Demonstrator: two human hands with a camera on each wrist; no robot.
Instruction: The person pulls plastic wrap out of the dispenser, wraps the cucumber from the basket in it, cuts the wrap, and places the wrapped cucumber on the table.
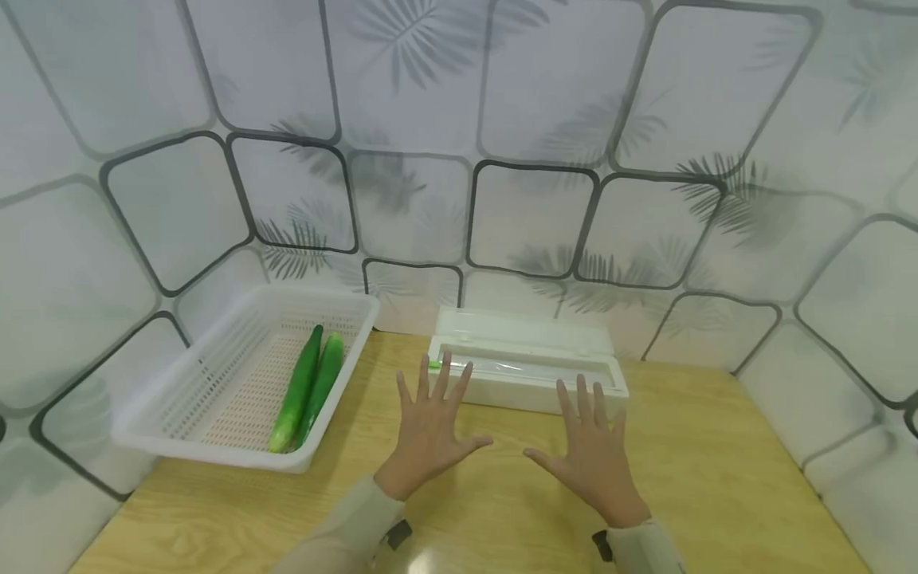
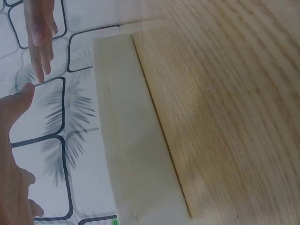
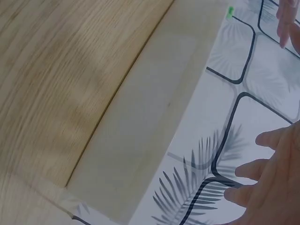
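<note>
Both hands are held out over the table with fingers straight and spread, holding nothing. In the head view my left hand [image 1: 428, 430] is in front of the left part of a long white box [image 1: 516, 392], and my right hand [image 1: 594, 454] is in front of its right part. The box's lid [image 1: 523, 328] is tilted up at the back, and shiny clear film [image 1: 527, 369] shows inside. A small green piece [image 1: 434, 364] sits at its left end. Both wrist views show the box's plain front side [image 2: 136, 140], with the hands apart from it.
A white plastic basket [image 1: 208, 450] with slotted sides stands at the left of the wooden table [image 1: 502, 510]. Two green cucumbers [image 1: 297, 391] lie in its right side. Behind and at both sides rises a patterned wall covering [image 1: 416, 207] with leaf prints.
</note>
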